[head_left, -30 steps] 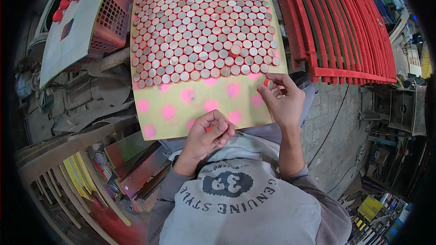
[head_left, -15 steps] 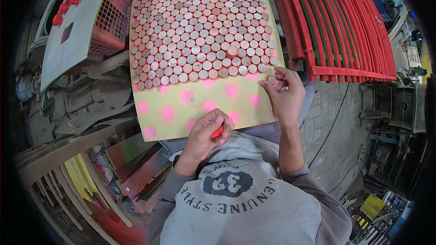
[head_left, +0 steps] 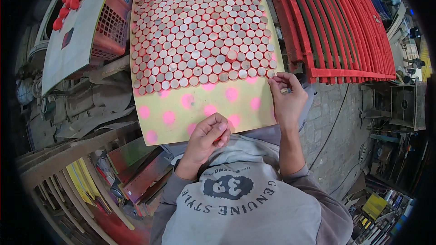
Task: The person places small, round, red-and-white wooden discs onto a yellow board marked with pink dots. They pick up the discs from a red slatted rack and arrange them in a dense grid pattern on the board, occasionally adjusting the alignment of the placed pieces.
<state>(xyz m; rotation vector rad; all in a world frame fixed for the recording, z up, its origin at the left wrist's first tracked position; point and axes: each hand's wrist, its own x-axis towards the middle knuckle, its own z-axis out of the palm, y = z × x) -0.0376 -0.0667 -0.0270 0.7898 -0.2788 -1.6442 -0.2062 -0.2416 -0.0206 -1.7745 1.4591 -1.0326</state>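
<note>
Rows of small round discs (head_left: 190,41), pale on top with red sides, stand packed on a yellowish board (head_left: 204,124) marked with pink spots. One raised disc (head_left: 232,55) rests on top of others near the front rows. At the right end of the front row, my right hand (head_left: 290,100) has its thumb and fingertips on an end disc (head_left: 270,73). Closer to my body, my left hand (head_left: 209,138) is closed around a red piece (head_left: 218,139) that is mostly hidden by the fingers; it looks like another disc.
A red slatted frame (head_left: 345,72) stands right of the board. At left are a pale panel (head_left: 72,54) with red rounded objects (head_left: 68,4) on it and a red plastic crate (head_left: 109,29). A curved wooden rack (head_left: 59,168) lies lower left. A cable crosses the paved floor (head_left: 324,131).
My right hand has carried its disc a little forward, up against the end of the front row. The left hand has turned slightly, hiding more of the red piece.
</note>
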